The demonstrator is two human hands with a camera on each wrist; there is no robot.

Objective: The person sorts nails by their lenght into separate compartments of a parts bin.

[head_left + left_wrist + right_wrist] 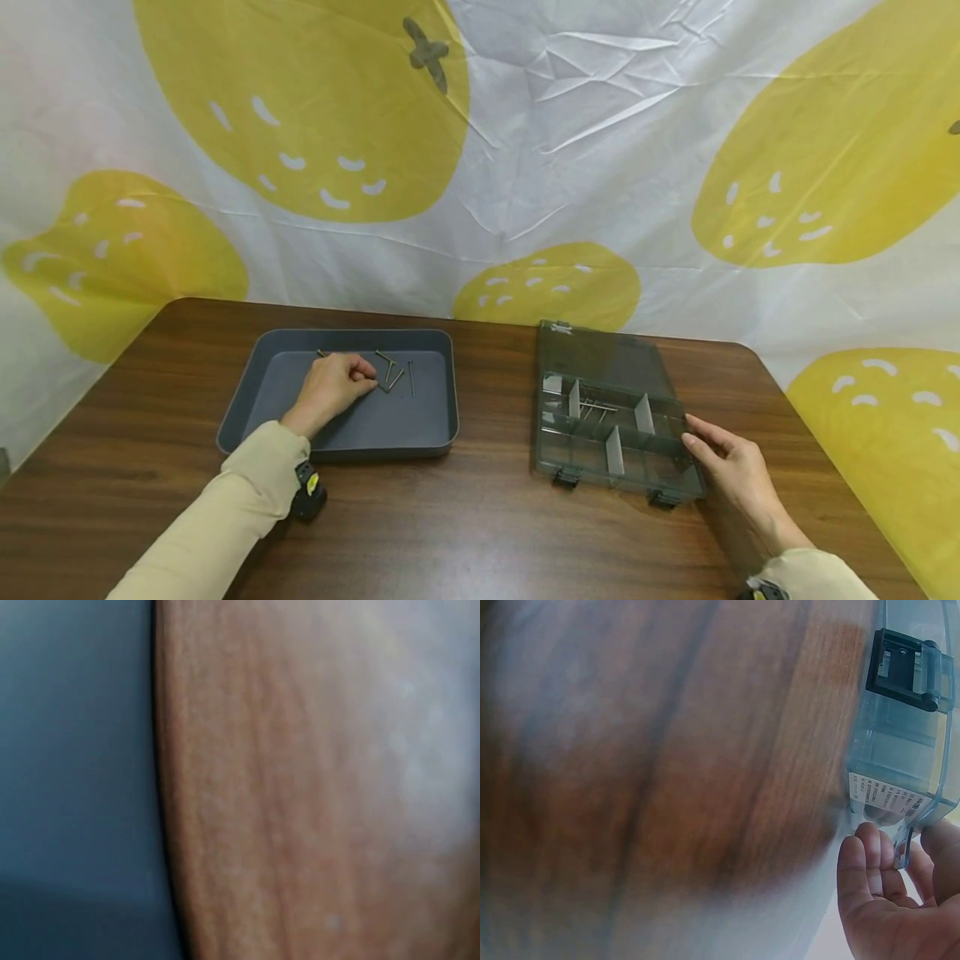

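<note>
My left hand [333, 387] reaches down into a shallow grey tray [442, 408], thumb and fingers bent together. Its fingertips are right beside several long, thin brass-coloured screws [396, 380], and I cannot tell whether one is between them. Another screw [321, 353] shows partly from behind the hand. On the right, my right hand [738, 479] grips the near right corner of a smoky, see-through compartment box [600, 354], thumb above and fingers curled below. Several similar screws [596, 408] lie in one compartment. In the right wrist view the fingers [870, 859] are at the box's labelled side.
Pale dividers [615, 450] split the box, and black latches [566, 478] line its front side. Both containers stand on a brown wood-grain table [480, 517]. Behind it hangs a white cloth [525, 183] with yellow fruit prints. The left wrist view is blurred, showing tray side and table.
</note>
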